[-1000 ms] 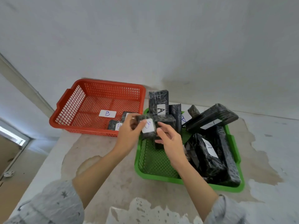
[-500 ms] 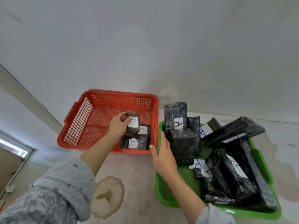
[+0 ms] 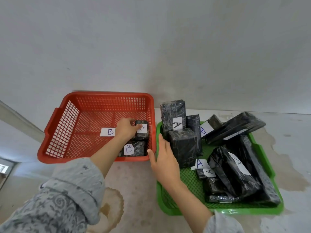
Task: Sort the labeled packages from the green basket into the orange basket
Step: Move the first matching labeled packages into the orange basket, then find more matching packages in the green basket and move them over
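Note:
The orange basket (image 3: 55,126) stands at the left, the green basket (image 3: 269,212) at the right. My left hand (image 3: 126,129) reaches into the orange basket's near right corner, fingers on a small black package labeled B (image 3: 143,132). Another black B package (image 3: 133,148) lies just in front of it, and a white B label (image 3: 108,132) lies on the basket floor. My right hand (image 3: 165,158) rests flat and open over the green basket's left rim, holding nothing. The green basket holds several black wrapped packages, some labeled A (image 3: 175,118).
Both baskets sit on a worn, stained table surface (image 3: 134,185) against a pale wall (image 3: 151,47). A tall upright package and a black cube (image 3: 184,147) stand just right of my right hand. At the far left the table drops off to the floor.
My left hand carried the small B package from over the green basket into the orange basket and lowered it beside the other B package. My right hand let go and settled on the green rim.

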